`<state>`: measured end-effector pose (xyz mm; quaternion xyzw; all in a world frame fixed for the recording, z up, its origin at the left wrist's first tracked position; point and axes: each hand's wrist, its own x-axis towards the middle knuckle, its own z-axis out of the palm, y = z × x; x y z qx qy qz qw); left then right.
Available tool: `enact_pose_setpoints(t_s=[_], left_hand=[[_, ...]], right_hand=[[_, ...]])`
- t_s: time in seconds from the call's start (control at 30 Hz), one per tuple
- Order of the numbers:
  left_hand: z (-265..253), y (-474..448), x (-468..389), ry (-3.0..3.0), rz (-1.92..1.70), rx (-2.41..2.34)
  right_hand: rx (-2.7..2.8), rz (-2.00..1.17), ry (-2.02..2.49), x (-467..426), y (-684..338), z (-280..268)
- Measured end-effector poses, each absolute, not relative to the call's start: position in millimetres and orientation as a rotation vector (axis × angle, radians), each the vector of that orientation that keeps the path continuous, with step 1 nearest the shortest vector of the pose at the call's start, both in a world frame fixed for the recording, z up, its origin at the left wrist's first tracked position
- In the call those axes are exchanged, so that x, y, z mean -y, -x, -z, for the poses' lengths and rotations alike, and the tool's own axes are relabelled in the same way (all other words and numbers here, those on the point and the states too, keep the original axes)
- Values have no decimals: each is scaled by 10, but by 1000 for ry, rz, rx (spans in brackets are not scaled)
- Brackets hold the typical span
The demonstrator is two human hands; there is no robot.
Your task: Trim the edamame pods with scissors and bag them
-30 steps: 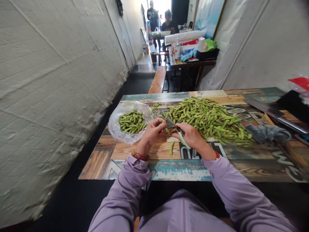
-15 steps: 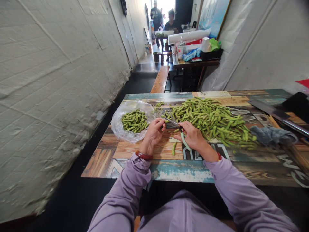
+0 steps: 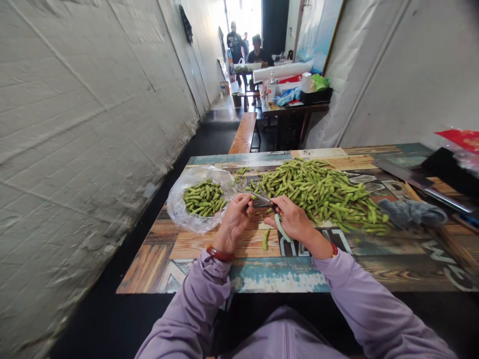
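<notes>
Scissors [image 3: 283,228] with pale green handles are in my right hand [image 3: 294,219], fingers wrapped round the handle. Their blades point left to my left hand [image 3: 237,216], which pinches a small green soybean pod [image 3: 252,197] at the fingertips; most of that pod is hidden. Behind and right of my right hand spreads a large heap of soybean pods [image 3: 318,189]. Left of my left hand lies a clear plastic bag [image 3: 177,212] with a smaller pile of pods [image 3: 204,198] in it. One loose pod [image 3: 265,240] rests on the wood-patterned table [image 3: 209,244] between my wrists.
A grey cloth [image 3: 411,212] and a broad-bladed cleaver [image 3: 396,172] lie at the table's right. Beyond are a wooden bench [image 3: 244,132] and another table [image 3: 279,108] loaded with goods. Two people [image 3: 235,47] are near the bright doorway. A white wall [image 3: 82,124] runs along the left.
The camera view has tilted up and shifted slightly right, so the table sits lower in it. Both hands keep nearly the same pose, with the scissors still by the left fingertips.
</notes>
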<state>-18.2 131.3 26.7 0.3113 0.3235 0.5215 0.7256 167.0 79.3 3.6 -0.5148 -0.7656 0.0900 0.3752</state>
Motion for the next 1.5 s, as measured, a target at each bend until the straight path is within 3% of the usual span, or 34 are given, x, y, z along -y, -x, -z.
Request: enact_pose_setpoints(t_s=[0.87, 1.2, 1.33, 1.5], left_hand=[[-252, 152, -1286, -723, -1044, -705], [-325, 237, -1360, -586, -1025, -692], [-272, 188, -1342, -850, -948, -812], [-91, -12, -1340, -1600, -973, -1072]], right_hand=[[1995, -116, 1304, -793, -1684, -33], [1754, -104, 1367, -876, -1848, -30], [1752, -132, 1362, -864, -1850, -82], [1716, -114, 1356, -861, -1867, -137]])
